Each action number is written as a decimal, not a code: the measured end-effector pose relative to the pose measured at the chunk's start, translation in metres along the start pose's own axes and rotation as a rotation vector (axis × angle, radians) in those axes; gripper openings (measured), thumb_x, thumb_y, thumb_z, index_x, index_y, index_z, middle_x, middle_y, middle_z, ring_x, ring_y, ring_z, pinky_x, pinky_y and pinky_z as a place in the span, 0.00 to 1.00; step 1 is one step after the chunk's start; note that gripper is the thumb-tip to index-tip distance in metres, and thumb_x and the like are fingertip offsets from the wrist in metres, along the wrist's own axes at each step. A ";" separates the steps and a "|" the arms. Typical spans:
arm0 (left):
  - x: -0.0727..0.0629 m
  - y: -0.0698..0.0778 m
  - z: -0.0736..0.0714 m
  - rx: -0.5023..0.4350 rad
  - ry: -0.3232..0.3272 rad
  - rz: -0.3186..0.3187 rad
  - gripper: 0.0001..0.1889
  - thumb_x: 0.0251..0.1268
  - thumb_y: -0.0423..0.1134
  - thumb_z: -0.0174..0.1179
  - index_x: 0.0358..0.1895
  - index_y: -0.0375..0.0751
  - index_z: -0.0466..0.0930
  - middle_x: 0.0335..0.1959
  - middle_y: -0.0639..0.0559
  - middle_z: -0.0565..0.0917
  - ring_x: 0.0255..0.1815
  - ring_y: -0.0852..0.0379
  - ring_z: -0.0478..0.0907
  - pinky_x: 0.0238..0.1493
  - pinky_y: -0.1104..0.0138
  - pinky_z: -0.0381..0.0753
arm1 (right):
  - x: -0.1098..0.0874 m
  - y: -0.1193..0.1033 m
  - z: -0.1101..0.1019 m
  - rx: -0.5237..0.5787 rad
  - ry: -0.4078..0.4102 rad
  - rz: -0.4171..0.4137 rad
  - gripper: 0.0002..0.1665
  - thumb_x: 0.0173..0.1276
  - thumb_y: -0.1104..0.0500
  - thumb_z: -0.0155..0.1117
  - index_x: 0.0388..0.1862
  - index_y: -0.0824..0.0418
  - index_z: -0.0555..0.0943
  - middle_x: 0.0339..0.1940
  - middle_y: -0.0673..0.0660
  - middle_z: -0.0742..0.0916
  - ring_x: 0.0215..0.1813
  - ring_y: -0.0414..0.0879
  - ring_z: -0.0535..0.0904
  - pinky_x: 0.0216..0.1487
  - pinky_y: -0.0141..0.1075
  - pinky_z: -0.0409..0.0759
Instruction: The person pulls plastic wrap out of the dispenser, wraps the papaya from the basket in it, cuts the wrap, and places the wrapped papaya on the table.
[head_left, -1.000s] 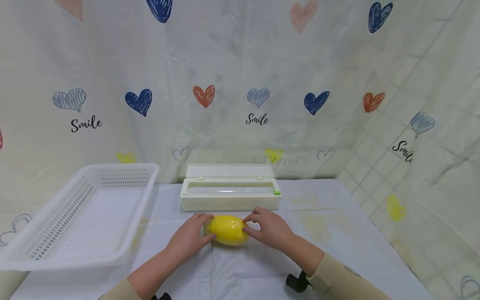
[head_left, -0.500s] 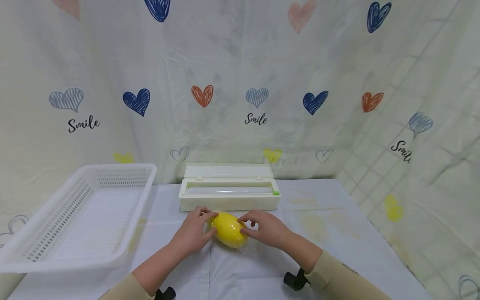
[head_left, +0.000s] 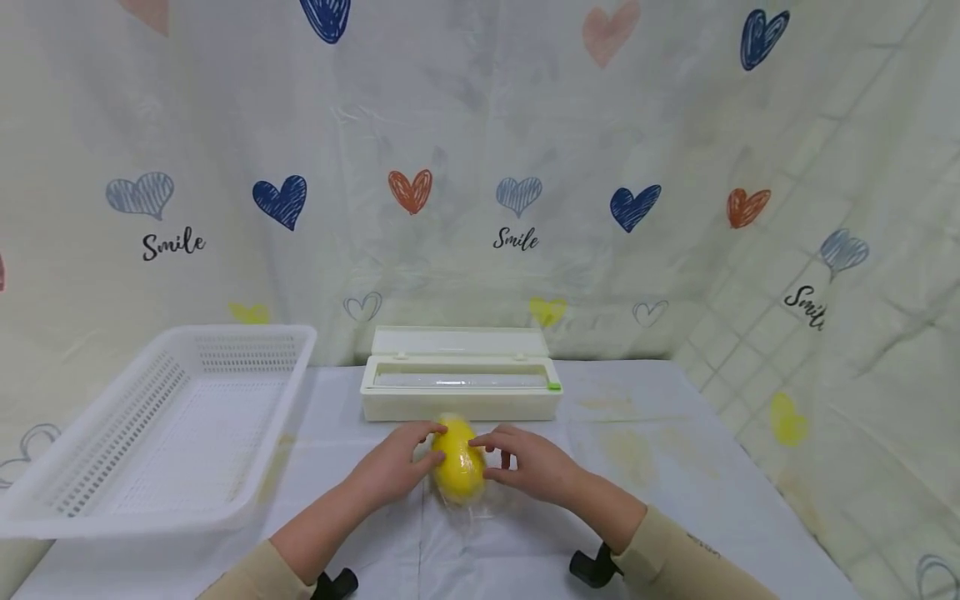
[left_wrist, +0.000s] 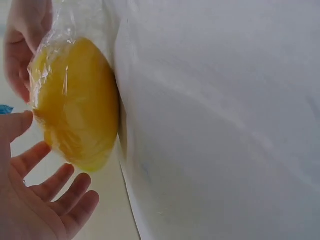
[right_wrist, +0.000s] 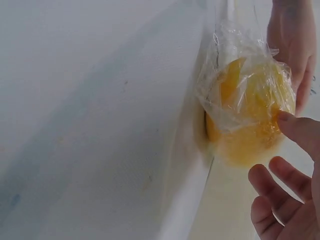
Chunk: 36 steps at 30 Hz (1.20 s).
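Observation:
A yellow oval fruit (head_left: 459, 462) wrapped in clear film lies on the table, its long side pointing towards me. My left hand (head_left: 396, 463) holds its left side between thumb and forefinger; in the left wrist view the other fingers (left_wrist: 75, 195) spread free of it. On its right side, my right hand (head_left: 536, 464) touches the fruit with its thumb (right_wrist: 300, 131), while the remaining fingers are loosely bent. Loose film (right_wrist: 235, 45) sticks out at the fruit's near end. The fruit's exact kind is hard to tell under the wrap.
Just behind the fruit stands a white film dispenser box (head_left: 461, 407) with its lid (head_left: 461, 341) raised and a roll (head_left: 461, 381) inside. A white perforated basket (head_left: 258, 500) is at the left. A white cloth (head_left: 637, 533) covers the table, and a heart-printed curtain (head_left: 450, 275) hangs behind.
Between the hands, the fruit has turned from lying crosswise, through a slant, to pointing towards me. Its loose film end now shows at the near side. Both hands stay at its sides.

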<state>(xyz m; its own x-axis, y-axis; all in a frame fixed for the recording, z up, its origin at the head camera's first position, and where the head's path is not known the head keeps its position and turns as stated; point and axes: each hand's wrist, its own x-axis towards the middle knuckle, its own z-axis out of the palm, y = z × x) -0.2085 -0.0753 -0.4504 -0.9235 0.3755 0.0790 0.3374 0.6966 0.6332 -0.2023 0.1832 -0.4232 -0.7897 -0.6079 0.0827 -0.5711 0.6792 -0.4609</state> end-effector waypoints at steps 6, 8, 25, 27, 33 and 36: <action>0.000 0.001 0.000 0.001 -0.051 0.011 0.27 0.68 0.58 0.60 0.68 0.56 0.74 0.67 0.48 0.69 0.64 0.45 0.72 0.59 0.46 0.75 | 0.002 0.000 0.003 -0.049 -0.015 -0.002 0.27 0.67 0.45 0.68 0.65 0.43 0.78 0.60 0.48 0.78 0.42 0.43 0.79 0.41 0.31 0.79; -0.001 0.003 -0.001 -0.019 -0.070 0.006 0.28 0.68 0.57 0.60 0.69 0.56 0.72 0.66 0.49 0.70 0.61 0.48 0.74 0.56 0.49 0.77 | 0.002 0.000 0.005 -0.063 -0.019 -0.004 0.27 0.67 0.44 0.68 0.65 0.42 0.78 0.61 0.48 0.78 0.45 0.42 0.79 0.45 0.32 0.80; -0.021 0.008 -0.006 0.135 -0.021 0.142 0.22 0.69 0.49 0.63 0.64 0.55 0.75 0.63 0.57 0.72 0.60 0.54 0.75 0.55 0.56 0.79 | -0.006 -0.002 0.006 -0.079 0.022 -0.029 0.25 0.67 0.47 0.69 0.63 0.45 0.80 0.60 0.48 0.79 0.54 0.46 0.79 0.51 0.39 0.82; -0.029 0.008 -0.006 0.170 -0.027 0.223 0.18 0.68 0.45 0.64 0.59 0.55 0.78 0.62 0.59 0.73 0.62 0.55 0.74 0.60 0.56 0.76 | -0.010 0.001 0.006 -0.088 0.022 -0.059 0.24 0.67 0.48 0.69 0.62 0.45 0.80 0.60 0.48 0.79 0.58 0.47 0.78 0.56 0.43 0.80; -0.048 0.005 -0.004 0.240 -0.112 0.432 0.14 0.63 0.37 0.68 0.48 0.56 0.78 0.63 0.59 0.73 0.62 0.57 0.74 0.62 0.60 0.75 | -0.022 0.013 0.009 -0.161 -0.044 -0.191 0.23 0.67 0.53 0.70 0.61 0.44 0.79 0.62 0.48 0.79 0.62 0.46 0.76 0.61 0.42 0.77; -0.051 0.006 -0.002 0.273 -0.151 0.444 0.17 0.59 0.40 0.72 0.48 0.58 0.77 0.69 0.56 0.69 0.64 0.54 0.72 0.63 0.59 0.74 | -0.026 0.016 0.010 -0.210 -0.066 -0.257 0.23 0.65 0.54 0.72 0.58 0.45 0.79 0.64 0.51 0.78 0.61 0.47 0.76 0.60 0.42 0.78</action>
<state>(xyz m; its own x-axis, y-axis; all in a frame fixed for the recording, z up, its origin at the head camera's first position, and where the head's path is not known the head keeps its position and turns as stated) -0.1596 -0.0918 -0.4494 -0.6518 0.7392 0.1693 0.7428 0.5772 0.3392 -0.1889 0.2055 -0.4417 -0.6019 -0.7908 0.1115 -0.7885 0.5662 -0.2402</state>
